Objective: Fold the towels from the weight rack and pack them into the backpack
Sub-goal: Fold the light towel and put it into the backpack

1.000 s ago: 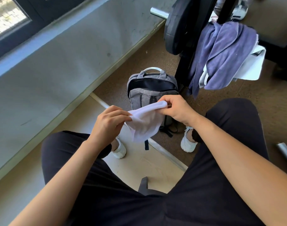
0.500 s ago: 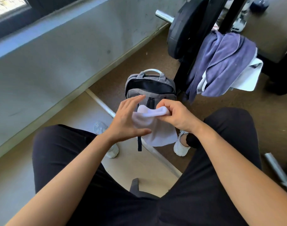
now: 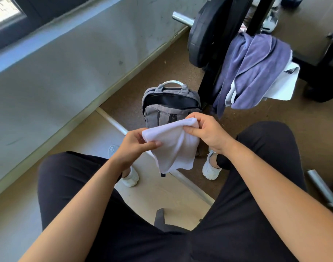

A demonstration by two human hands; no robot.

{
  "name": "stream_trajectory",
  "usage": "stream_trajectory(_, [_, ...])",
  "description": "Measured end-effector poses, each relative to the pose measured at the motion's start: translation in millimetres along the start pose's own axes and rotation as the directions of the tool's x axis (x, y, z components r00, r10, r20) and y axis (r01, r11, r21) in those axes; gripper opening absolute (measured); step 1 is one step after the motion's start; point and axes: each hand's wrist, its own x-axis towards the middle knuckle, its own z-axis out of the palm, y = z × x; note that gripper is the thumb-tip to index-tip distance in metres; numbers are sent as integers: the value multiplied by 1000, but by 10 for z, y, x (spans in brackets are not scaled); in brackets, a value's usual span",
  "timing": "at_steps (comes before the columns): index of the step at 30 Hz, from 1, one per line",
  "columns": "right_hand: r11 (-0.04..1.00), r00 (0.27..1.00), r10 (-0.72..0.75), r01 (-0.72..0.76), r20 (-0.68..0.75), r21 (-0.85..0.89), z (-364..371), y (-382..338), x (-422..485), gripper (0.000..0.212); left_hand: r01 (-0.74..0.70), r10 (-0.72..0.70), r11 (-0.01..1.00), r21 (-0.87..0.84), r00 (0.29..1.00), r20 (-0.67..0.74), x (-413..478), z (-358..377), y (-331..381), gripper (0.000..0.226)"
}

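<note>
Left hand (image 3: 132,146) and right hand (image 3: 207,132) pinch white towel (image 3: 174,146) — above backpack (image 3: 162,112).

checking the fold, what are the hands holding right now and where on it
Both hands hold the small white towel by its top edge: the left hand pinches the left corner, the right hand pinches the right corner. The rest hangs free.

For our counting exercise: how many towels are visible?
3: small white towel in left hand and right hand; purple towel on weight rack; second white towel beneath it. Others may be hidden.
</note>
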Motion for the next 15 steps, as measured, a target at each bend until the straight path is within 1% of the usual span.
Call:
stream_trajectory(1, [997, 1000, 8, -6, -24, 70, 23, -19, 0, 9, 2, -2, 995, -101, 1000, 0, -20, 27, -4, 29])
stream_trajectory(3, [969, 998, 49, -39, -36, 242, 61, -68, -4, 15, -1, -1, 981, -192, 1000, -11, -23, 90, 39, 36])
stream_trajectory(5, [920, 992, 122, -122, 23, 372, 55, -94, -11, 35, 5, -18, 974, -225, 998, -58, 12, 136, 137, 39])
stream_trajectory(6, [905, 985, 157, -174, 75, 387, 46, -89, -16, 43, 3, -24, 968, -250, 996, -83, 36, 143, 186, 37])
stream_trajectory(7, [904, 973, 188, -224, 132, 365, 42, -64, -19, 48, 3, -34, 956, -294, 994, -102, 51, 150, 241, 36])
stream_trajectory(10, [924, 925, 265, -324, 271, 202, 114, 57, -35, 48, 21, -99, 886, -463, 985, -143, 89, 119, 350, 39])
stream_trajectory(12, [923, 908, 304, -356, 289, 146, 204, 99, -45, 44, 65, -164, 834, -548, 977, -135, 108, 82, 375, 51])
stream_trajectory(14, [912, 913, 314, -366, 261, 185, 263, 106, -47, 39, 110, -240, 755, -647, 964, -116, 100, 40, 373, 57])
stream_trajectory(15, [901, 918, 314, -368, 241, 228, 274, 98, -44, 35, 103, -255, 702, -705, 960, -115, 95, 17, 338, 60])
